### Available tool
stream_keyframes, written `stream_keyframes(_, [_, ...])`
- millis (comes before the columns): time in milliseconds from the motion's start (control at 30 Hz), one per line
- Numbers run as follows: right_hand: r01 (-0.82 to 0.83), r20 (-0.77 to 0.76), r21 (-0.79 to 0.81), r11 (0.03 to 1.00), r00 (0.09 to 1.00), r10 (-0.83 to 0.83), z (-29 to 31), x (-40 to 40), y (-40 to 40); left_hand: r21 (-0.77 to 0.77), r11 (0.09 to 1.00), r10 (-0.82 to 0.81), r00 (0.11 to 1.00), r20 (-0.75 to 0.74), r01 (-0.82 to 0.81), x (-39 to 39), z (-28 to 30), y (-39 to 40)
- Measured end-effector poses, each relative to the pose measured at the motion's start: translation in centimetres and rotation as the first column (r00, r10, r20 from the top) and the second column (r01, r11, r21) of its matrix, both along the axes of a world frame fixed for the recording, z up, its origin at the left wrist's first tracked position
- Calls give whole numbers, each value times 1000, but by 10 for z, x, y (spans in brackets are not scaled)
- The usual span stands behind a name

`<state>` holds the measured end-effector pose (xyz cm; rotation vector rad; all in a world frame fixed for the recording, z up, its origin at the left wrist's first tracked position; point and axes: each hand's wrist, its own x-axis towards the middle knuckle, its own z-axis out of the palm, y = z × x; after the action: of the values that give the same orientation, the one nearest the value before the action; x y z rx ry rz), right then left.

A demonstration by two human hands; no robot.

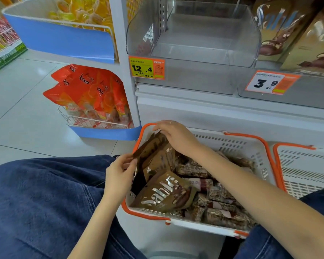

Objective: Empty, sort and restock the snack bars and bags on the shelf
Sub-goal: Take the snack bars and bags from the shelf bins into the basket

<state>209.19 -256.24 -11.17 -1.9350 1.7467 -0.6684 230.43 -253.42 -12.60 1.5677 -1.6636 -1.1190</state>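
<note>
A white basket with orange handles [238,144] stands on the floor between my knees. Inside it, brown snack bags [157,161] stand at the left and several wrapped snack bars [219,199] lie at the right. One brown bag [166,193] lies flat at the front. My left hand [120,174] pinches the near edge of the upright bags. My right hand [176,135] lies over their far top edge, fingers curled round it. Above, a clear plastic shelf bin [204,43] holds nothing.
A second white basket [307,169] sits at the right. Brown snack bags [297,34] fill the shelf compartment to the right of the clear bin. Orange bags [90,92] stand in a wire rack at the left, yellow sweets [79,12] above. Price tags 12.4 [146,68] and 3.9 [269,83].
</note>
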Motion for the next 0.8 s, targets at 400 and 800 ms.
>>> stream_keyframes(400, [216,150,-18,976,966,-211,26,-43,2,-199,978,-80,994,-78,63,-29,31,-12])
stream_keyframes(800, [698,377,-450,558,714,-589,132,-191,51,-565,662,-559,827,67,493,-227,136,-64])
